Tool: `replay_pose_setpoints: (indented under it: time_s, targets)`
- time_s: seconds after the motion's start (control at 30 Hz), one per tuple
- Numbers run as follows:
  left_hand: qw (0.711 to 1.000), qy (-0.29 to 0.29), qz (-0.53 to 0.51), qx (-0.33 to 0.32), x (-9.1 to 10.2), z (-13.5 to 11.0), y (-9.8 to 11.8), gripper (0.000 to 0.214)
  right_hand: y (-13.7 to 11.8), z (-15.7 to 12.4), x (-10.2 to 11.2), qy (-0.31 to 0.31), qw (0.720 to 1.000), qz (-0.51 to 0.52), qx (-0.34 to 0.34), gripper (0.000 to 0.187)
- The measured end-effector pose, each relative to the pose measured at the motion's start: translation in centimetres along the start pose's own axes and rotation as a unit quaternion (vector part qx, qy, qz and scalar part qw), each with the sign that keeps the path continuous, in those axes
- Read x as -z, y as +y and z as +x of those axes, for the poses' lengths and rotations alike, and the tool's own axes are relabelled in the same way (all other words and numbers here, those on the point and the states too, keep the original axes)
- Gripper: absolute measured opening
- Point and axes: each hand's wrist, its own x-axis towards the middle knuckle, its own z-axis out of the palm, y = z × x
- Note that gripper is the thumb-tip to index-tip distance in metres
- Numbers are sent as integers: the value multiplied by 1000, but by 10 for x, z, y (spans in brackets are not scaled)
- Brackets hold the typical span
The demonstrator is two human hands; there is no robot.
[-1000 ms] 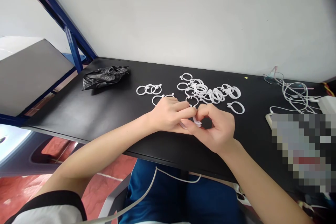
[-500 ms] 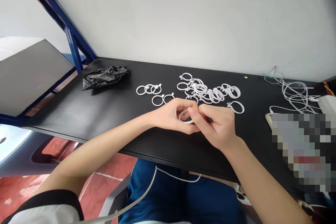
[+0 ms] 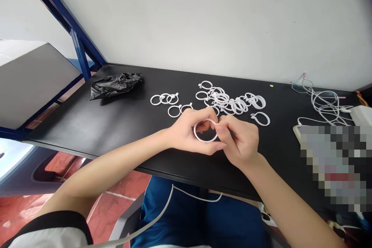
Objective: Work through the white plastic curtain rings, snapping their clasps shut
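A white plastic curtain ring [image 3: 195, 131] is held upright between both hands above the front of the black table, its round opening facing me. My left hand [image 3: 185, 131] curls around its left side, thumb below and fingers above. At the ring's right edge, my right hand [image 3: 241, 138] pinches it between thumb and bent forefinger. The part under the right fingertips is hidden. Beyond the hands lies a heap of similar curtain rings [image 3: 222, 98] with small eyelets. Several more rings [image 3: 174, 111] lie to the left of the heap, and a single ring [image 3: 262, 118] sits to its right.
A crumpled black plastic bag [image 3: 116, 85] lies at the table's back left. On the right are tangled white cables [image 3: 325, 100] and a blurred-out, phone-like object [image 3: 325, 162]. A white wall [image 3: 203, 19] rises behind the table [image 3: 116, 131]. A cord [image 3: 157, 217] hangs across my lap.
The ring has turned from a slanted, partly covered position to face me more fully. My left thumb has moved down and away from the right fingers.
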Motion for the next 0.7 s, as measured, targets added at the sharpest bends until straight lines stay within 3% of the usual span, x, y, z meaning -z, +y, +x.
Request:
replay_pose_setpoints:
  time_s: [0.1, 0.27, 0.4, 0.5, 0.7]
  targets:
    - [997, 30, 57, -49, -1, -1, -2, 44, 0, -1, -1, -4, 1000, 9, -3, 36]
    - [984, 101, 101, -109, -5, -3, 0, 32, 3, -6, 0, -11, 999, 46, 8, 31]
    - [955, 182, 167, -165, -6, -2, 4, 26, 6, -13, -2, 43, 997, 64, 10, 24]
    - [947, 201, 183, -173, -7, -2, 5, 23, 6, -15, -4, 66, 995, 71, 12, 18]
    - [944, 208, 184, -178, -10, -2, 2, 20, 3, -15, -3, 49, 998, 47, 9, 15]
